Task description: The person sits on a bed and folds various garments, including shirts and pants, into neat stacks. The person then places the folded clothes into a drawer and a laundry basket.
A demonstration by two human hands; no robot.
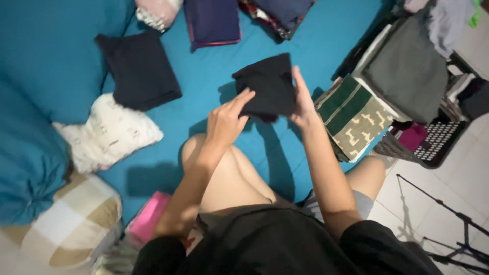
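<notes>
Landmark: the teal bed sheet (214,76) I sit on.
Black folded cloth (267,84): lifted above the sheet's middle, gripped at both sides, probably to keep the fold flat.
Left hand (226,119): pinching its lower left edge.
Right hand (303,104): clamped on its right edge, palm inward.
Long axis: roughly up and away from me, tilted slightly right.
Other black folded garment (140,69): flat on the sheet, further left.
Green patterned stack (354,117): at the sheet's right edge.

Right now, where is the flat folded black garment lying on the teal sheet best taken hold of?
Probably by the near edge of the flat folded black garment, coming from the person's side. It lies spread flat on the teal sheet, nothing on it; a white patterned pillow touches its near-left corner, so keep right.
</notes>
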